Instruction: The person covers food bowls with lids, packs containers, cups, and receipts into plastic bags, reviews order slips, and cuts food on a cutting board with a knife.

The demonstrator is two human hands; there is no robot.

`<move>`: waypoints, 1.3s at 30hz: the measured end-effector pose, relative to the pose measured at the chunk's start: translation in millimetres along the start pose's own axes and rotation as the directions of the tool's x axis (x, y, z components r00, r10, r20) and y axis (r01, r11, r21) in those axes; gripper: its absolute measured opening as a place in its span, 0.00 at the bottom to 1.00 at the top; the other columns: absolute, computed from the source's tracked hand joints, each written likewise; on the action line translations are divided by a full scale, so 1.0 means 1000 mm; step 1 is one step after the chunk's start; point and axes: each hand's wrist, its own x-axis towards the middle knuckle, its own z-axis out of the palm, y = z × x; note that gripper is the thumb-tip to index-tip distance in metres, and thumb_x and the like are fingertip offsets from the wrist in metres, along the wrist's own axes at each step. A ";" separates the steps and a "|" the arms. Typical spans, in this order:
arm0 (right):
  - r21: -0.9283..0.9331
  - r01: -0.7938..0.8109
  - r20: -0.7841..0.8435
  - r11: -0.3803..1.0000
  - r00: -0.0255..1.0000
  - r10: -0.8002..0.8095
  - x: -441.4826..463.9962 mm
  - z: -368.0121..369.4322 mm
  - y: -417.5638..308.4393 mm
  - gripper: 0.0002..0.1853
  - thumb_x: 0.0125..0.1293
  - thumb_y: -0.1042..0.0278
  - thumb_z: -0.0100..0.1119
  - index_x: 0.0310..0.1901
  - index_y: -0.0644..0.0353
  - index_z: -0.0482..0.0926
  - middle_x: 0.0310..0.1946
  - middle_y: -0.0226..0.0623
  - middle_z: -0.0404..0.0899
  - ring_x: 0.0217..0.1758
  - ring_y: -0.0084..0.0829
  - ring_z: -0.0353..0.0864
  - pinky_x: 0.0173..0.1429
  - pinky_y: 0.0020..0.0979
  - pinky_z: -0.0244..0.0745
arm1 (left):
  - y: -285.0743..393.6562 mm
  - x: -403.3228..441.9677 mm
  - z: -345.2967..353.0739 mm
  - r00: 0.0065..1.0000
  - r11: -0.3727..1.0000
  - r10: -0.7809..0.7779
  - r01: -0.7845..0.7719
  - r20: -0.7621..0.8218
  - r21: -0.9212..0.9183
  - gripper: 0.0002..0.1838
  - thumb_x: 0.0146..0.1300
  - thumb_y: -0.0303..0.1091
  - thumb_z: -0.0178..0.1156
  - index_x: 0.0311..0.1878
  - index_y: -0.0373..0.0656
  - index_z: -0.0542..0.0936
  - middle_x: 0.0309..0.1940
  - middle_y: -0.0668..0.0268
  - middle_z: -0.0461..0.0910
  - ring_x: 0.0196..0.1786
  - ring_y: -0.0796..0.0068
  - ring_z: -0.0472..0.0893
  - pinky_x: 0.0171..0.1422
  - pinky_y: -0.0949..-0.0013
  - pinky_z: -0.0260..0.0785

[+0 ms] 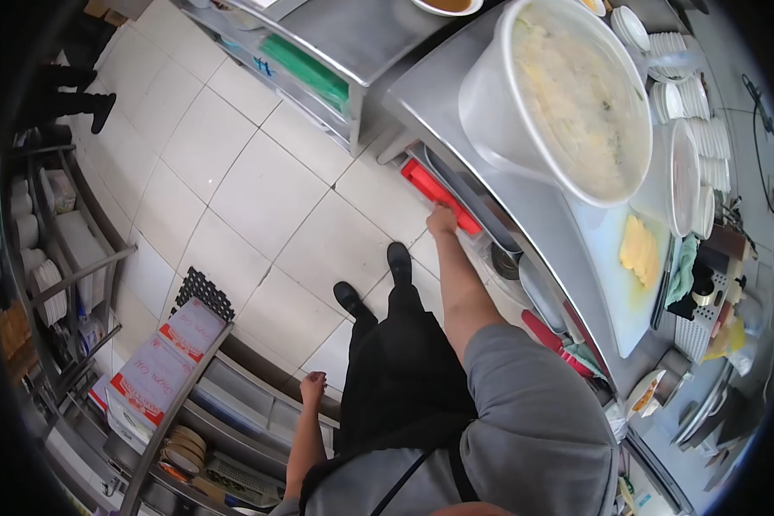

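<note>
My right hand (441, 220) reaches down under the metal counter, its fingers closed at the edge of a red plastic tray (430, 191) on the lower shelf. Part of the tray is hidden under the counter edge. My left hand (314, 387) hangs low at my side with its fingers curled in and nothing visible in them. Beside the red tray on the shelf are a grey metal tray (469, 193) and a round metal container (505, 262).
On the counter stand a big white tub (512, 112) of pale food and a cutting board (606, 292) with yellow slices (639, 249) and a knife (662, 292). Red-and-white boxes (155, 378) sit on the left rack. Another person's legs (69, 103) show at upper left.
</note>
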 end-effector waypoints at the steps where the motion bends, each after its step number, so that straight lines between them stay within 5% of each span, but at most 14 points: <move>1: 0.021 0.033 -0.002 0.999 0.999 -0.033 -0.003 0.012 0.000 0.18 0.52 0.72 0.46 0.47 0.59 0.70 0.46 0.47 0.73 0.51 0.46 0.71 0.56 0.39 0.68 | -0.003 0.001 -0.001 1.000 1.000 0.005 -0.005 -0.002 -0.007 0.08 0.56 0.31 0.55 0.34 0.39 0.80 0.22 0.66 0.79 0.22 0.79 0.78 0.21 0.77 0.66; 6: 0.219 0.104 -0.102 0.970 0.991 -0.083 -0.049 0.052 -0.010 0.23 0.51 0.72 0.45 0.53 0.58 0.68 0.54 0.48 0.65 0.58 0.46 0.65 0.60 0.37 0.64 | 0.003 0.012 -0.001 0.999 1.000 -0.006 0.006 0.031 -0.004 0.07 0.55 0.31 0.57 0.34 0.40 0.80 0.22 0.66 0.79 0.21 0.79 0.77 0.22 0.76 0.67; 10: 0.373 0.020 0.155 0.928 0.984 -0.083 -0.074 0.017 -0.014 0.28 0.52 0.72 0.42 0.60 0.51 0.64 0.59 0.49 0.61 0.62 0.46 0.61 0.63 0.39 0.60 | 0.046 0.014 -0.010 0.995 0.976 0.085 -0.095 0.060 0.196 0.08 0.56 0.33 0.57 0.36 0.41 0.80 0.24 0.65 0.80 0.22 0.79 0.78 0.23 0.75 0.68; 14: 0.364 0.048 -0.203 0.930 0.979 0.029 -0.048 0.073 0.015 0.22 0.56 0.68 0.43 0.54 0.53 0.70 0.57 0.47 0.65 0.59 0.45 0.66 0.60 0.42 0.62 | 0.087 0.003 -0.023 0.986 0.966 0.159 -0.166 0.047 0.198 0.08 0.57 0.32 0.55 0.36 0.40 0.79 0.25 0.65 0.79 0.23 0.78 0.78 0.22 0.75 0.69; 24: 0.355 0.047 -0.189 0.933 0.982 0.023 -0.032 0.044 0.080 0.20 0.56 0.66 0.44 0.52 0.53 0.71 0.55 0.46 0.67 0.58 0.45 0.67 0.59 0.43 0.63 | 0.071 0.016 -0.026 0.975 0.919 0.216 -0.220 0.051 0.328 0.09 0.57 0.33 0.56 0.38 0.39 0.79 0.27 0.62 0.80 0.24 0.77 0.78 0.24 0.75 0.70; 39: 0.323 0.097 -0.224 0.941 0.974 -0.023 -0.044 0.042 0.049 0.18 0.56 0.64 0.45 0.50 0.53 0.72 0.53 0.45 0.68 0.56 0.44 0.68 0.57 0.43 0.64 | 0.028 0.013 -0.023 0.989 0.962 0.144 -0.145 0.018 0.232 0.09 0.56 0.32 0.58 0.38 0.37 0.77 0.27 0.63 0.78 0.23 0.78 0.76 0.22 0.75 0.68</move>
